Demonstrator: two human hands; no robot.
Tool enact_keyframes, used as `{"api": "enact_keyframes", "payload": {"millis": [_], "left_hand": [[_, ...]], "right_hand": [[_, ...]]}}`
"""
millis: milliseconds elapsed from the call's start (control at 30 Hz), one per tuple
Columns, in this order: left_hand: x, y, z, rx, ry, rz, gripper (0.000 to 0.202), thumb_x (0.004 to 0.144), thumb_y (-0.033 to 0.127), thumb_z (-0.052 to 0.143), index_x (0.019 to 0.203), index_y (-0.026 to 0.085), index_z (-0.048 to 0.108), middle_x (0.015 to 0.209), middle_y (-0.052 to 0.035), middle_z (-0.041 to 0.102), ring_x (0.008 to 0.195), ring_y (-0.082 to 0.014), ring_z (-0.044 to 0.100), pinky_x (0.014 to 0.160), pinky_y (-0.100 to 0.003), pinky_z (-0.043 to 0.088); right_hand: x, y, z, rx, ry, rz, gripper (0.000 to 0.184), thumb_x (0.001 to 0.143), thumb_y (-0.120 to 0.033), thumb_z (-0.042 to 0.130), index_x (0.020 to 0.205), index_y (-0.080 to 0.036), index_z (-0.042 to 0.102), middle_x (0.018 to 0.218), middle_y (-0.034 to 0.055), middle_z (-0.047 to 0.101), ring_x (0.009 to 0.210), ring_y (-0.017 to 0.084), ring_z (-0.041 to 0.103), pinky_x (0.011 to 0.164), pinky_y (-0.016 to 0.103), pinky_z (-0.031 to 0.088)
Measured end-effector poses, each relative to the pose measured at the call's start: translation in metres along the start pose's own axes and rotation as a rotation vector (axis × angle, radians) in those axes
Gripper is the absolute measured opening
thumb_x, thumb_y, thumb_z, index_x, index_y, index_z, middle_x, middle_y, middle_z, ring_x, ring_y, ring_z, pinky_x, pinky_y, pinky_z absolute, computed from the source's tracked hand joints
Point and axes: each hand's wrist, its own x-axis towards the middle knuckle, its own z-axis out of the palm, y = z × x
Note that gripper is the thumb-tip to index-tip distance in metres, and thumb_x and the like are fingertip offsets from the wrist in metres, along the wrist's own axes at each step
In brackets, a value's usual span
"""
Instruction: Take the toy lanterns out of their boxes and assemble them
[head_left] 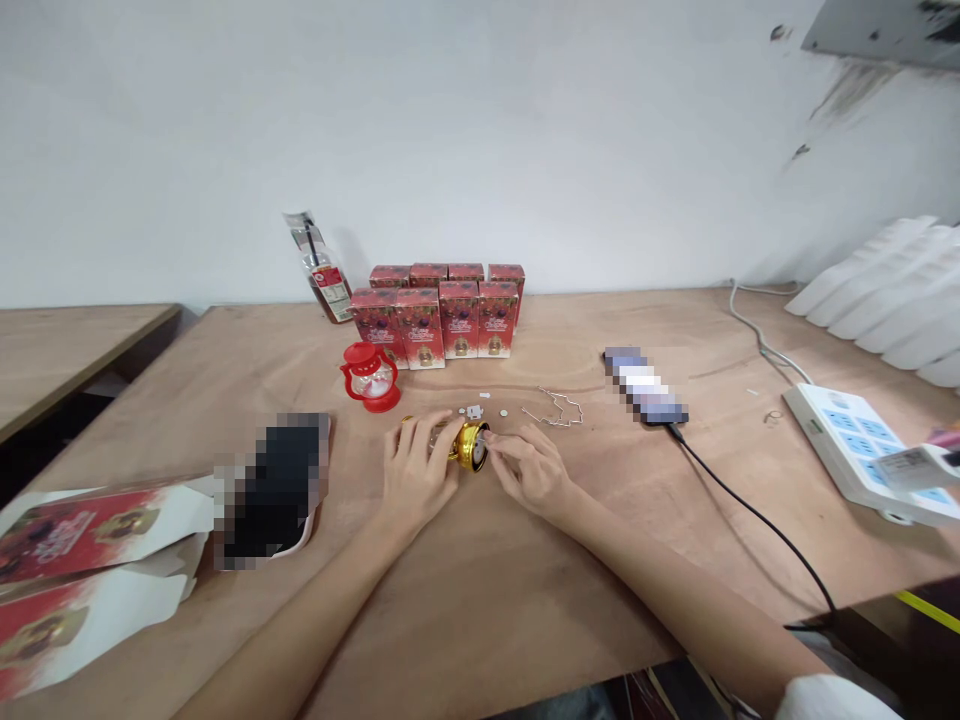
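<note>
A small gold lantern point(472, 446) lies on its side on the wooden table, its round base turned to the right. The fingers of my left hand point(415, 468) are wrapped over its body and hide much of it. At the base, my right hand point(536, 468) has thumb and finger pinched together; whatever they hold is too small to make out. Just beyond the lantern lie a small white plastic piece point(475, 412), a silvery disc point(504, 413) and some thin bent wires point(556, 408). Behind my left hand stands a red lantern point(373, 380), upright.
Several red Christmas boxes point(420, 330) stand in rows near the wall, beside a leaning bottle point(330, 285). Phones lie left point(274, 490) and right point(645, 385), the right one cabled. A power strip point(862, 440) sits at far right, flattened cartons point(97, 540) at far left.
</note>
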Motion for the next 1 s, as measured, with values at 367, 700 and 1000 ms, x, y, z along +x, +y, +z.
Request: {"api": "enact_keyframes", "payload": {"millis": [367,700,1000], "left_hand": [[0.0,0.001,0.0,-0.001,-0.001,-0.072,0.049,0.064,0.004,0.05,0.111,0.019,0.051,0.106,-0.01,0.063,0.089,-0.0242,0.055,0.073,-0.035,0.035],[-0.002,0.002,0.004,-0.029,-0.002,-0.224,0.04,0.07,0.015,0.058,0.109,0.019,0.052,0.105,-0.0097,0.062,0.093,-0.0254,0.056,0.074,-0.035,0.036],[-0.002,0.0,0.007,-0.045,0.01,-0.243,0.042,0.071,0.017,0.06,0.111,0.019,0.051,0.106,-0.0099,0.061,0.095,-0.026,0.056,0.075,-0.036,0.037]], "right_hand": [[-0.014,-0.01,0.009,0.123,0.012,0.21,0.041,0.088,-0.005,0.046,0.127,-0.019,0.04,0.101,0.0087,0.067,0.091,0.018,0.064,0.077,0.031,0.055],[-0.015,-0.029,0.012,0.258,-0.239,0.336,0.067,0.086,-0.007,0.038,0.145,-0.013,0.006,0.143,0.0173,0.034,0.135,0.023,0.03,0.106,0.046,0.04],[-0.014,-0.029,0.012,0.26,-0.257,0.315,0.067,0.087,-0.01,0.039,0.145,-0.009,0.005,0.137,0.0194,0.044,0.133,0.024,0.034,0.105,0.044,0.041]]}}
